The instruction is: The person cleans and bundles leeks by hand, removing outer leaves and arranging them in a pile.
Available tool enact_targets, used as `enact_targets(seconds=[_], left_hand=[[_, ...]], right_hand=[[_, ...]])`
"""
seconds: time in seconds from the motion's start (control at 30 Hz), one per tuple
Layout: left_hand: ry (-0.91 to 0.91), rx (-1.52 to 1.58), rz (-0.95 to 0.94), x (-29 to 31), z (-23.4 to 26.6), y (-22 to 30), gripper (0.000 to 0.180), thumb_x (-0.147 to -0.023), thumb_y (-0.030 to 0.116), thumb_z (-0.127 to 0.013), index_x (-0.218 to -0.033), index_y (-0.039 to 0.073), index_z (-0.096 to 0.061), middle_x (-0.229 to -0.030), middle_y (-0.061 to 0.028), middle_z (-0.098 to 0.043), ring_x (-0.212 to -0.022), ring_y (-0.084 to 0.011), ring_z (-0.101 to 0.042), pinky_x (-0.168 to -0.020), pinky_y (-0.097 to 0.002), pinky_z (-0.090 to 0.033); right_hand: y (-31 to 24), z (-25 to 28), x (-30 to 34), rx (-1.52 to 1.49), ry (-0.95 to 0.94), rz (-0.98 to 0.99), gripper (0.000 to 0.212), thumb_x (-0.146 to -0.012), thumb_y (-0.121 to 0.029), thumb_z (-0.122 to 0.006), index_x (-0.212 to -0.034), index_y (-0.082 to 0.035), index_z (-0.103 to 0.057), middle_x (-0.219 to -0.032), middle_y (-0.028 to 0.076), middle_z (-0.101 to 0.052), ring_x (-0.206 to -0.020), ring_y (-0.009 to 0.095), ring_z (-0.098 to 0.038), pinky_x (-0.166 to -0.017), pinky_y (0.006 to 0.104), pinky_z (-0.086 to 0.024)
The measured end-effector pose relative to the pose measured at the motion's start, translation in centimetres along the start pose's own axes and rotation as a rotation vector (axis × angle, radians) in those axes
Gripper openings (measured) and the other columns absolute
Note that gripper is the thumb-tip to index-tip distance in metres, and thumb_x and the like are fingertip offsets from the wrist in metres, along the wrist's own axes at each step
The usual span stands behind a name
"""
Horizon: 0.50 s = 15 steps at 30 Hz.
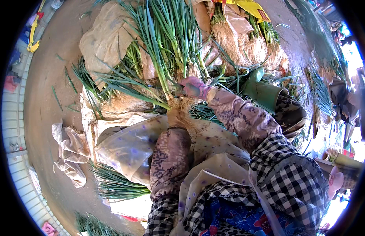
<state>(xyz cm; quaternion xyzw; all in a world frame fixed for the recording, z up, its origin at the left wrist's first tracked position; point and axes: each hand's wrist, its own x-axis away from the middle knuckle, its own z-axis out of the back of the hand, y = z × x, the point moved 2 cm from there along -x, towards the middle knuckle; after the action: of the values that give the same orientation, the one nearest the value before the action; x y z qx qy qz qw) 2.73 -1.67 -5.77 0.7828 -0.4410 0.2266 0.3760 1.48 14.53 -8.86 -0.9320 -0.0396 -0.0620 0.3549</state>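
Note:
My left hand (177,118), at the end of a camouflage-sleeved forearm, is largely covered by pale hairy roots (184,107). It holds a few green onions (162,80) by their root end, one stalk slanting left and others rising away from me. Just right of these stalks is my right hand (195,87) in a pink and grey glove. Its fingers are closed in a pinch at the base of the leaves; what they grip is too small to make out. Behind both hands lies a thick heap of green onions (176,33) with long green leaves.
More rooted bundles (229,43) lie at the back, partly under brown sheets and a yellow bag (251,8). A green boot (265,92) stands right of my hand. A spotted plastic apron (131,147) covers my lap. Another green bundle (117,183) and a crumpled bag (70,151) lie left.

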Motion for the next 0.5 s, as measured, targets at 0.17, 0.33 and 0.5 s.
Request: enact_targets(seconds=[0.17,0.33,0.5], left_hand=[[-0.056,0.091,-0.194,3.3,-2.4,-0.4,0.029,-0.078,0.016,-0.064,-0.101,0.001,-0.053,-0.073,-0.0029,-0.056,-0.054,-0.0131,-0.053,-0.045,-0.0259,-0.046],[0.041,-0.077,-0.116,3.5,-2.0,1.0,0.023,-0.070,0.001,-0.068,-0.090,-0.002,-0.058,-0.073,-0.0075,-0.060,-0.057,-0.0152,-0.058,-0.048,-0.0260,-0.048],[0.088,-0.097,-0.164,3.0,-2.1,0.0,0.017,-0.072,0.000,-0.065,-0.087,-0.004,-0.057,-0.070,-0.0090,-0.060,-0.054,-0.0166,-0.057,-0.046,-0.0251,-0.048]], right_hand=[[0.2,-5.4,1.4,0.778,0.330,0.281,0.016,-0.079,-0.004,-0.057,-0.090,0.008,-0.056,-0.087,0.014,-0.057,-0.080,0.021,-0.056,-0.074,0.0341,-0.048],[-3.5,-8.8,4.0,0.544,0.382,0.097,0.012,-0.075,-0.011,-0.065,-0.081,-0.001,-0.061,-0.067,0.004,-0.058,-0.057,0.013,-0.051,-0.049,0.0236,-0.039],[-4.9,-12.8,7.5,1.319,0.331,0.447,0.015,-0.074,-0.014,-0.066,-0.077,-0.002,-0.059,-0.062,0.002,-0.056,-0.055,0.014,-0.052,-0.048,0.0282,-0.040]])
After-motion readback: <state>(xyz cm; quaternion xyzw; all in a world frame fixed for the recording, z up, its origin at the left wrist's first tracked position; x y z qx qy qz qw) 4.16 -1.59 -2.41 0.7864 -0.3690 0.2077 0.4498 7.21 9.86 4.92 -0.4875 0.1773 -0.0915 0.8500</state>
